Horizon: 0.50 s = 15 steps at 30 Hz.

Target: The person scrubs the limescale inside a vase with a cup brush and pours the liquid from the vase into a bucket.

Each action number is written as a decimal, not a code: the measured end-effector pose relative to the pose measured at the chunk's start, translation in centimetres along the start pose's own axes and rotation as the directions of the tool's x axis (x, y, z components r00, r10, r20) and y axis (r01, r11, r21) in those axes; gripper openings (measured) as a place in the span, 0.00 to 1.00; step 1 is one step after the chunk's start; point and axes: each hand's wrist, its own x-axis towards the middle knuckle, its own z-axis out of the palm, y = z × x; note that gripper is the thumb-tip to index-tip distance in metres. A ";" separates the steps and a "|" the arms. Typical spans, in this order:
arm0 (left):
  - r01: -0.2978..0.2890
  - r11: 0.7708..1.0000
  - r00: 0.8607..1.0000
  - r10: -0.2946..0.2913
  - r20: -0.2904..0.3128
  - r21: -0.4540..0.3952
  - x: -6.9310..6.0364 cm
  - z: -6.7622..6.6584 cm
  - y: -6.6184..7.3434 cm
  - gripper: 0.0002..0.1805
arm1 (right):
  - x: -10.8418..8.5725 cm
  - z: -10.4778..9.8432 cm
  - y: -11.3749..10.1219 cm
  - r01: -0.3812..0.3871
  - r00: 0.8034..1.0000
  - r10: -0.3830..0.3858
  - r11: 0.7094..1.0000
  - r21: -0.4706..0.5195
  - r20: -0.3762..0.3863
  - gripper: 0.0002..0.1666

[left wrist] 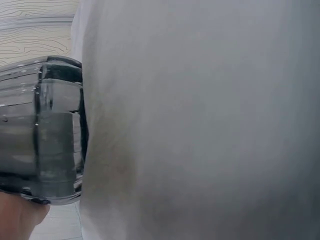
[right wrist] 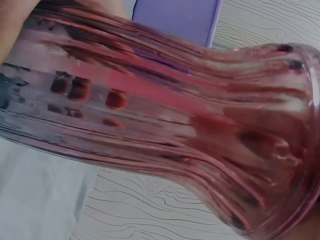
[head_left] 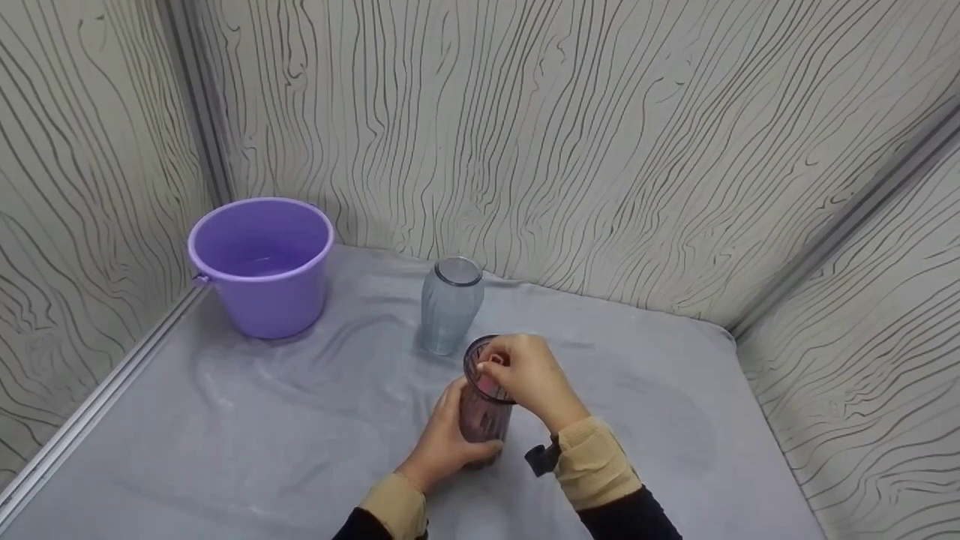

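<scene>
Purple bucket [head_left: 274,309], upright, far left on the bench [head_left: 652,412]. Blue vase [head_left: 450,315], upright, further back. Left hand [head_left: 444,442], gripping pink vase [head_left: 484,418], front centre. Right hand [head_left: 531,375], at its mouth, seemingly pinching a pink piece [head_left: 487,384]. Advisable: firm brace, knuckles clear of rim.

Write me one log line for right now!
left hand: holds pink-tinted ribbed vase; right hand: pinches pink item at its mouth; blue-tinted vase: stands behind; purple bucket: farther left

glass vase [left wrist: 52,145], left edge | grey cloth [left wrist: 200,100] beside its base | hands [left wrist: 19,217]: one, touching vase
</scene>
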 end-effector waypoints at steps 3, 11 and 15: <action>0.001 1.000 1.000 -0.001 -0.014 0.002 0.1 -0.1 0.0 0.53 | 0.0 0.2 0.0 0.033 0.999 -0.033 0.999 -0.013 -0.033 0.04; 0.014 1.000 1.000 -0.014 -0.015 0.008 0.1 0.1 -0.1 0.54 | -0.3 0.8 0.1 0.117 0.986 -0.132 0.983 -0.138 -0.104 0.07; 0.005 1.000 1.000 -0.005 -0.017 0.012 0.1 0.2 -0.1 0.53 | -0.4 0.9 0.3 0.121 0.985 -0.139 0.980 -0.160 -0.106 0.07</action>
